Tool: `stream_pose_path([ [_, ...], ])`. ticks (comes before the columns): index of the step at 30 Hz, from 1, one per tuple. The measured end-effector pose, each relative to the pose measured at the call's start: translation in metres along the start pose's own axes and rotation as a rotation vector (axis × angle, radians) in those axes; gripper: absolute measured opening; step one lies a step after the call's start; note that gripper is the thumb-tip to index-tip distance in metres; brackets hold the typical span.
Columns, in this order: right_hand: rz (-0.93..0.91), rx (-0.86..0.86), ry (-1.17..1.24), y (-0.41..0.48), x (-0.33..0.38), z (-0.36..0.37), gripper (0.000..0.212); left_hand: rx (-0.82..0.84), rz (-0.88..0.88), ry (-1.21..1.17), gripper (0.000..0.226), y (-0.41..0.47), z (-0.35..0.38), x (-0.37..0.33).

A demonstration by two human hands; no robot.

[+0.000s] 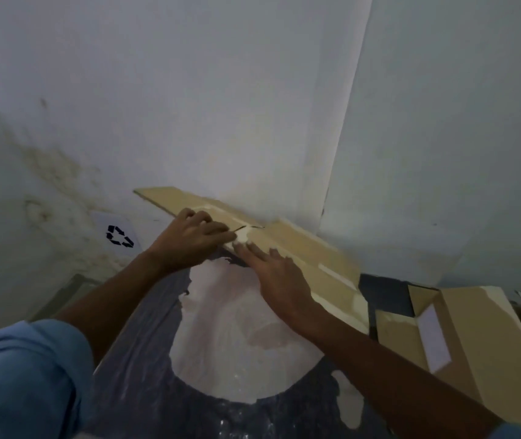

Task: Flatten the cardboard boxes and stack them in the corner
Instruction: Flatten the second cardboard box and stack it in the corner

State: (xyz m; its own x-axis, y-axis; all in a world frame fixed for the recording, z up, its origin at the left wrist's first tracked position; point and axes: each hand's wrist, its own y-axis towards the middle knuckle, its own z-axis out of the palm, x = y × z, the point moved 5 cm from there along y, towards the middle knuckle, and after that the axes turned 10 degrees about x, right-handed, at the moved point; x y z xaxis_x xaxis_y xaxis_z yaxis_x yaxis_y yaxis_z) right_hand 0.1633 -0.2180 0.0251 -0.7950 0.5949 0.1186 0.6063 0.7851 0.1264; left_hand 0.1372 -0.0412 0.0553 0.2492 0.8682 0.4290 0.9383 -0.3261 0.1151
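A flattened tan cardboard box (300, 248) leans on its edge against the white wall, close to the room corner. My left hand (194, 236) grips its upper edge near a slit in the cardboard, fingers curled over it. My right hand (276, 274) lies flat on the cardboard's face just to the right, fingers spread. Another cardboard box (461, 340), with its flaps open and a white label on it, sits on the floor at the right, under my right forearm.
The white wall corner (344, 153) rises behind the cardboard. A paper with a black recycling symbol (119, 236) is stuck low on the stained left wall. The dark floor (145, 359) has a large pale patch below my hands.
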Motion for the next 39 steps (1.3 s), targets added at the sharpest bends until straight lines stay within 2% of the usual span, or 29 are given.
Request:
stream_pose_path([
  [2, -0.042, 0.055, -0.011, -0.008, 0.019, 0.030, 0.081, 0.079, 0.057, -0.009, 0.038, -0.025, 0.021, -0.007],
  [6, -0.070, 0.256, 0.126, -0.031, 0.050, 0.104, 0.080, 0.293, 0.131, -0.065, 0.055, -0.068, 0.083, -0.040],
  [9, -0.078, 0.438, 0.204, -0.045, 0.063, 0.150, 0.081, 0.501, 0.081, -0.286, 0.060, -0.094, 0.130, -0.075],
  [11, -0.025, 0.538, 0.345, -0.059, 0.064, 0.179, 0.075, 0.745, 0.036, -0.364, 0.065, -0.111, 0.159, -0.099],
  [13, 0.062, 0.668, 0.319, -0.078, 0.062, 0.210, 0.068, 0.924, 0.042, -0.377, 0.071, -0.124, 0.181, -0.121],
  [16, 0.192, 0.870, 0.304, -0.105, 0.052, 0.251, 0.069, 0.990, 0.017, -0.446, 0.078, -0.135, 0.210, -0.141],
  [18, 0.196, 0.940, 0.291, -0.116, 0.046, 0.265, 0.076, 1.029, -0.013, -0.490, 0.077, -0.142, 0.224, -0.149],
  [21, 0.137, 0.911, 0.256, -0.117, 0.037, 0.266, 0.080, 1.042, -0.049, -0.518, 0.084, -0.153, 0.240, -0.160],
  [23, 0.171, 0.859, 0.246, -0.116, 0.022, 0.263, 0.086, 0.994, -0.048, -0.530, 0.106, -0.156, 0.251, -0.157],
  [25, 0.216, 0.780, 0.115, -0.114, -0.001, 0.264, 0.069, 0.955, -0.049, -0.516, 0.118, -0.159, 0.264, -0.144],
  [26, 0.273, 0.779, 0.053, -0.118, -0.015, 0.273, 0.064, 0.950, -0.081, -0.499, 0.117, -0.159, 0.268, -0.134],
  [28, 0.344, 0.713, -0.020, -0.135, -0.031, 0.314, 0.068, 0.941, -0.195, -0.439, 0.102, -0.155, 0.272, -0.109],
  [30, 0.328, 0.618, 0.014, -0.140, -0.011, 0.329, 0.075, 0.977, -0.321, -0.397, 0.091, -0.146, 0.278, -0.087],
  [31, 0.349, 0.629, 0.058, -0.135, 0.006, 0.326, 0.077, 1.019, -0.389, -0.421, 0.087, -0.142, 0.282, -0.079],
  [33, 0.367, 0.671, 0.159, -0.127, 0.044, 0.324, 0.081, 1.040, -0.555, -0.643, 0.067, -0.135, 0.287, -0.075],
  [35, 0.322, 0.725, 0.172, -0.100, 0.076, 0.299, 0.081, 0.918, -0.699, -0.937, 0.052, -0.128, 0.287, -0.086],
  [36, 0.266, 0.704, 0.194, -0.088, 0.086, 0.291, 0.077, 0.878, -0.751, -1.042, 0.052, -0.127, 0.285, -0.098],
  [37, 0.248, 0.740, 0.193, -0.082, 0.091, 0.288, 0.069, 0.873, -0.787, -1.104, 0.058, -0.128, 0.283, -0.112],
  [39, 0.223, 0.603, 0.161, -0.073, 0.078, 0.281, 0.053, 0.924, -0.753, -1.101, 0.096, -0.132, 0.281, -0.139],
])
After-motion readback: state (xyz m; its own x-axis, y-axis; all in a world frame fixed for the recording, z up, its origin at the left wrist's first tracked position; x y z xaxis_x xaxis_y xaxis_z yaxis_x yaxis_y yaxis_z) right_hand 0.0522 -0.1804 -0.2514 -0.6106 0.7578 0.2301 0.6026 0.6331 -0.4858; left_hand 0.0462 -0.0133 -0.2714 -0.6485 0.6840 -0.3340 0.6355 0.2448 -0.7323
